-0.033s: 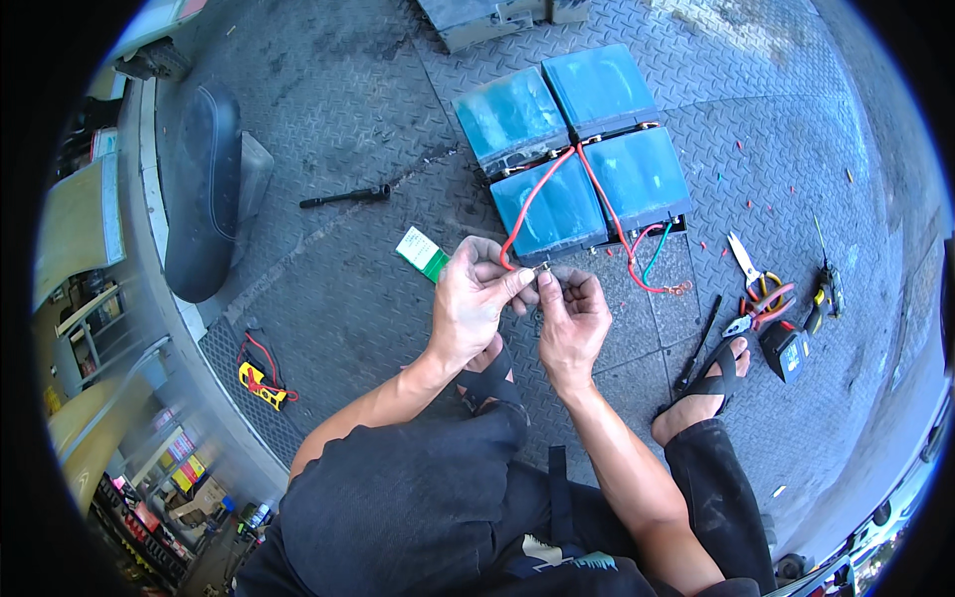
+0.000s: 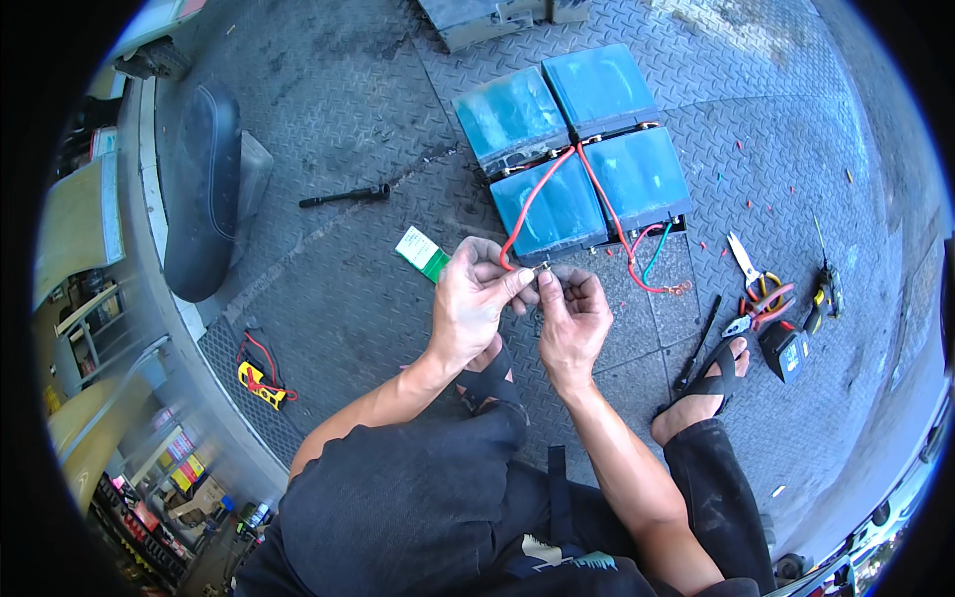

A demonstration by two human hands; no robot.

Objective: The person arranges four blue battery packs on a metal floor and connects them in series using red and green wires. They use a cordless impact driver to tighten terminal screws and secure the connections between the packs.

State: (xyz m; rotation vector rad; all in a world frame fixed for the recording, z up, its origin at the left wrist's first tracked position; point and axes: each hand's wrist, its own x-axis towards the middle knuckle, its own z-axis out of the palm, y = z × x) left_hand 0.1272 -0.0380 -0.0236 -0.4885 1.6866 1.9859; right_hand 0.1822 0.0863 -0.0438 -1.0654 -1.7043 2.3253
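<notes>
Left hand [image 2: 468,303]: mine, thumb and fingers pressing together, pinching the long red insulated wire [image 2: 532,207] near its end.

Right hand [image 2: 575,323]: thumb closing on the fingers, seemingly pinching a small brassy metal piece [image 2: 544,266] just beside the left fingertips; whether it is touching the wire, I cannot tell.

Position of wire: rising from my left fingers, crossing the near-left of four teal-topped, dark-sided block batteries [image 2: 545,204].

Change: none that I am making out — both hands are keeping the place and pinch of the frame before, so the work at the wire's end is, I judge, continuing.

Also lying about: a second red wire [image 2: 597,184], running toward bare copper strands [image 2: 680,289]; steel scissors [image 2: 742,257] and red-handled pliers [image 2: 766,312] to my right; a white-and-green card packet [image 2: 423,253] — resting near my left hand; a yellow meter [image 2: 261,386], well apart.
</notes>
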